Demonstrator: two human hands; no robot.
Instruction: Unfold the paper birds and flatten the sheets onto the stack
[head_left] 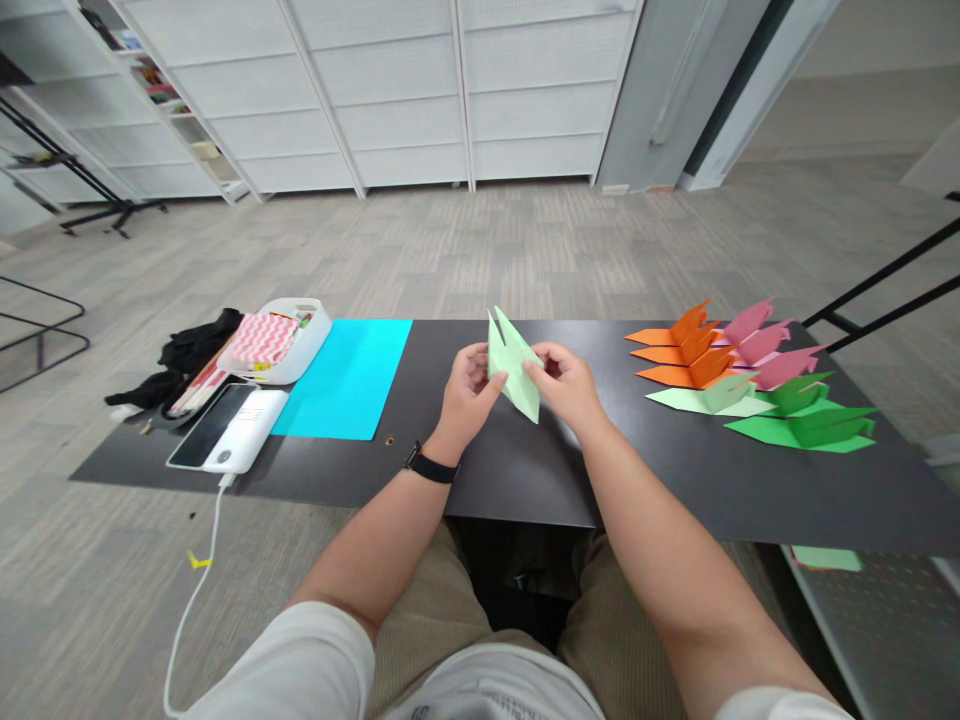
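Observation:
Between my two hands, above the dark table, is a piece of folded pale green paper. It has two narrow points at the top, split by a slit, and one point at the bottom. My left hand pinches its left edge, thumb in front and fingers behind. On the other edge, my right hand grips it the same way, with the thumb on the front face. Several finished paper cranes stand in rows to the right: orange cranes, pink cranes, a pale green crane and green cranes.
On the dark table, a bright blue sheet lies left of my hands. Beyond it are a white basket, black cloth and a phone beside a white power bank with a cable hanging down.

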